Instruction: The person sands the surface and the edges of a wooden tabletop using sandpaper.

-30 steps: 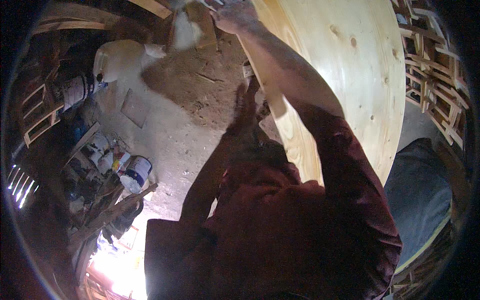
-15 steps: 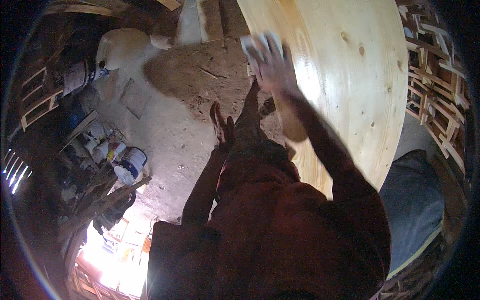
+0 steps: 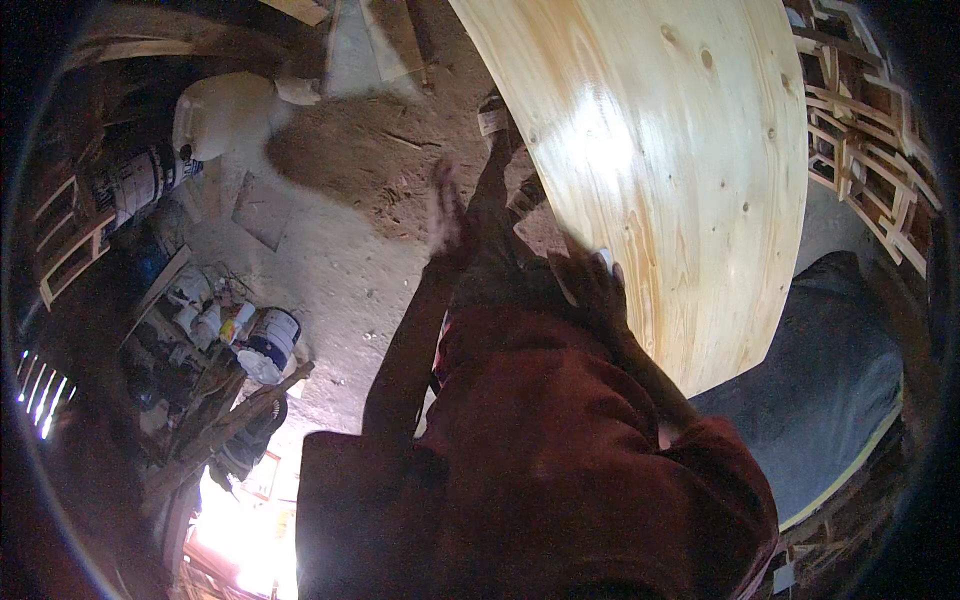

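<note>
A broad, pale wooden board (image 3: 690, 200) with knots and a glossy bright patch fills the upper right. At its near left edge, my right hand (image 3: 597, 292) is closed around a small whitish pad (image 3: 606, 258), of which only a sliver shows; whether it is cloth or paper I cannot tell. My left hand (image 3: 452, 215) hovers over the floor, apart from the board, its fingers stretched out and slightly blurred, with nothing in them.
A dark grey covered bulk (image 3: 810, 390) lies at the lower right, below thin wooden frames (image 3: 860, 150). On the left are a pale jerrycan (image 3: 225, 112), a dark-and-white bucket (image 3: 272, 335), another bucket (image 3: 130, 185) and scrap planks (image 3: 225, 420).
My right hand has drawn the pad back toward me, from the board's far left part to its near edge. My left hand has moved slightly away from me. The view has shifted a little.
</note>
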Demonstrator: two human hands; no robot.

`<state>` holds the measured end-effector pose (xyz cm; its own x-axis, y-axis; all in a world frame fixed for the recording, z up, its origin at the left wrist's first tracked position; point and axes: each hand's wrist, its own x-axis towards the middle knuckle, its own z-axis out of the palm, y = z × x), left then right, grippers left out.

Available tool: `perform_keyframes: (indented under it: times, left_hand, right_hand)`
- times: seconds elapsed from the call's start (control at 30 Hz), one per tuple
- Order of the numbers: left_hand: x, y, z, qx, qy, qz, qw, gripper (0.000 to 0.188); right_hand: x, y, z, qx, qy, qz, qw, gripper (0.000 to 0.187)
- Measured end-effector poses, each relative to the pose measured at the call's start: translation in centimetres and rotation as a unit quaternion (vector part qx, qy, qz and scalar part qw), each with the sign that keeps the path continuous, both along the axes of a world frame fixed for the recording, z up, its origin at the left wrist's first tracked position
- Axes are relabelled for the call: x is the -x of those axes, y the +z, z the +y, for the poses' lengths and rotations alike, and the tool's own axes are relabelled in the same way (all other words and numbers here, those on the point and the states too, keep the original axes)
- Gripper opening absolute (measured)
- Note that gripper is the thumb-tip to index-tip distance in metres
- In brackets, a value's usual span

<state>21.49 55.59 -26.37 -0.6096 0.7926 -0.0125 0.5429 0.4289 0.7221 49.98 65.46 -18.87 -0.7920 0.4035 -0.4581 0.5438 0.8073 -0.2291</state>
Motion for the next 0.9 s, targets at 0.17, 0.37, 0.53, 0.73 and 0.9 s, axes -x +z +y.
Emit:
perform_keyframes:
  times: [0.17,0.37,0.53,0.73,0.9]
  left_hand:
    - [2.2,3.3,11.3,-0.041,-0.256,0.127,0.957,0.063]
    - [8.7,3.7,18.3,0.006,-0.25,0.257,0.933,0.062]
    - [13.6,1.7,22.4,0.039,-0.212,0.344,0.914,0.062]
    - [20.2,-1.8,26.0,-0.057,-0.198,0.454,0.867,0.067]
    - [22.2,-2.8,30.9,0.049,-0.117,0.354,0.927,0.062]
  right_hand:
    - [6.8,2.4,2.1,-0.061,-0.053,0.072,0.994,0.068]
    - [16.8,1.3,7.7,-0.085,-0.12,0.094,0.985,0.087]
    - [19.5,0.8,9.7,-0.099,-0.158,0.153,0.97,0.087]
    - [5.5,0.7,1.4,-0.049,-0.226,0.083,0.969,0.082]
    - [-13.9,-1.2,-10.3,-0.029,-0.283,-0.007,0.959,0.069]
